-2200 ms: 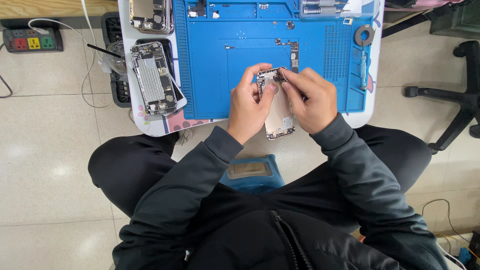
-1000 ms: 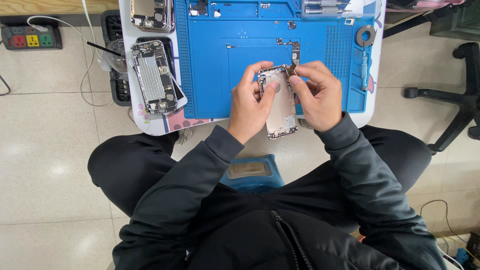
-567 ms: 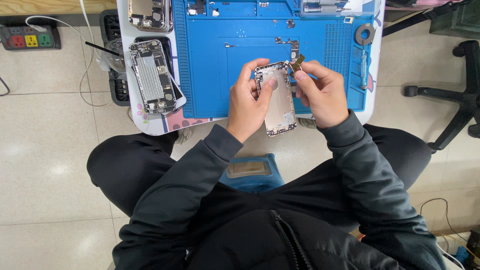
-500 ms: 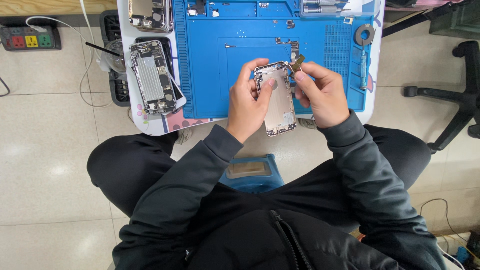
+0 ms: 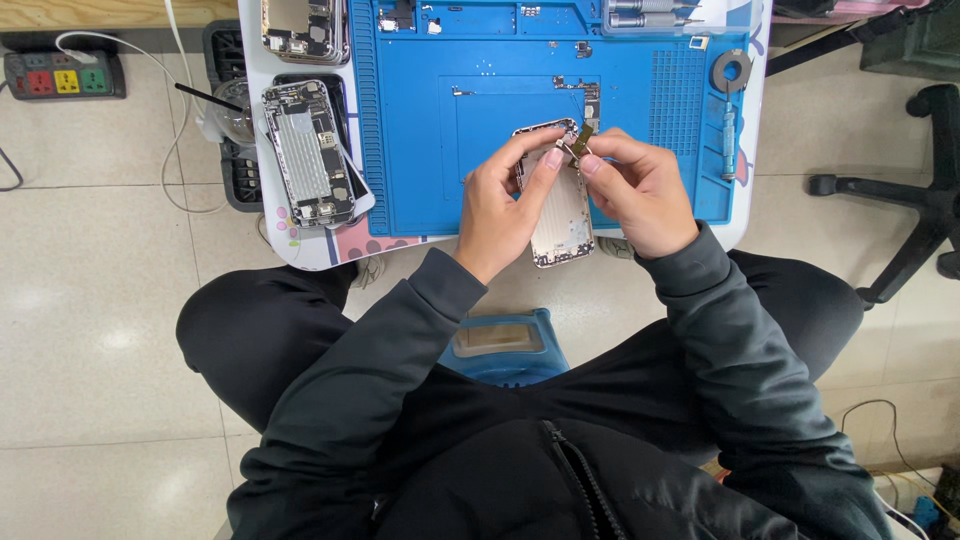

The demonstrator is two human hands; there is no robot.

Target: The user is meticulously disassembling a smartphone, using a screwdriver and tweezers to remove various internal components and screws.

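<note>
The right hand (image 5: 640, 190) comes off the phone shell (image 5: 560, 215) now, lifting a small dark part (image 5: 583, 138) pinched in its fingertips above the shell's top corner, where earlier both hands pressed close together there. The left hand (image 5: 505, 200) shifts its fingers along the upper edge, and the shell sits a little more upright.

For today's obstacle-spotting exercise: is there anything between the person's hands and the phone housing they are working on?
Nothing visible. The left hand grips the silver phone housing directly along its left edge, and the right hand pinches a small flex part at its top corner. Both are in contact above the blue mat.
</note>
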